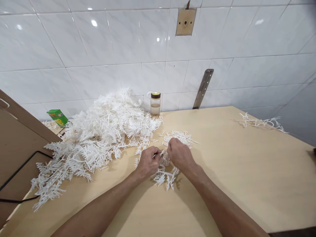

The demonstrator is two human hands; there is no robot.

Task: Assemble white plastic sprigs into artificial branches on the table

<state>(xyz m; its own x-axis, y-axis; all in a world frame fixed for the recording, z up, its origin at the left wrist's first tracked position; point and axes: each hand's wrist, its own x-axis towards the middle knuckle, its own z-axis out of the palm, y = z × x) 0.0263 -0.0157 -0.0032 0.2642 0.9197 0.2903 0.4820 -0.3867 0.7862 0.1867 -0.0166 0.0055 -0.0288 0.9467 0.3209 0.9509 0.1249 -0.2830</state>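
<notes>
Both hands meet over the middle of the table around a white branching sprig [164, 174], which looks like plastic foliage. My left hand [148, 161] pinches the sprig between thumb and forefinger. Close beside it, my right hand [179, 152] is closed at the sprig's upper right; its fingertips are hidden, so what it grips cannot be made out. Just beyond the right hand lies a small pile of short white pieces [181, 135]. A large heap of white sprigs [108, 121] spreads over the left side.
A jar with a dark lid [155, 104] stands against the tiled wall behind the heap. At the left are a green box [58, 117], a brown panel [22, 151] and a black cable [18, 169]. Bare white stems [263, 122] lie at the table's [247, 177] far right.
</notes>
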